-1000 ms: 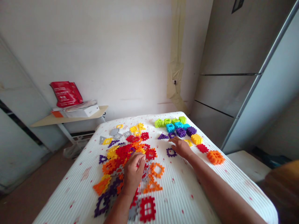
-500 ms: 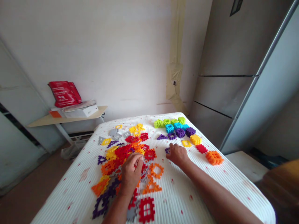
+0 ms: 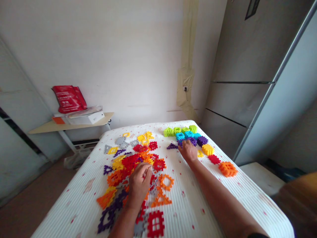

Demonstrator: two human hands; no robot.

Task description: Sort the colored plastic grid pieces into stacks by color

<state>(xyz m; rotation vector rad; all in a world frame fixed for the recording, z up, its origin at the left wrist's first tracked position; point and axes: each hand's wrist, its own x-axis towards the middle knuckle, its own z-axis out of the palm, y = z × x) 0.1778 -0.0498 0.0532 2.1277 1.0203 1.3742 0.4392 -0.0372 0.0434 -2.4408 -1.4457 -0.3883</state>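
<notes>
My right hand (image 3: 188,150) reaches to the purple interlocking plastic tiles (image 3: 192,141), its fingers closed on a purple tile at the near edge of the group. Part of that tile is hidden by the fingers. A flat purple triangular tile (image 3: 172,146) lies just left of it. Over the mixed heap of tiles rests my left hand (image 3: 140,180), its fingers curled; whatever they may hold is hidden. Red tiles (image 3: 130,162), an orange tile (image 3: 166,182) and a red window tile (image 3: 156,223) lie around the left hand.
Stacks of green (image 3: 177,131), blue (image 3: 188,134), yellow (image 3: 208,149), red (image 3: 214,159) and orange tiles (image 3: 228,169) line the right side of the white cloth-covered table (image 3: 198,205). Behind stand a side shelf (image 3: 44,127) with a red bag (image 3: 69,99), and a refrigerator (image 3: 237,99).
My right hand has moved forward with the purple tile, from the bare cloth to the purple stacks. The left hand stays in place over the heap.
</notes>
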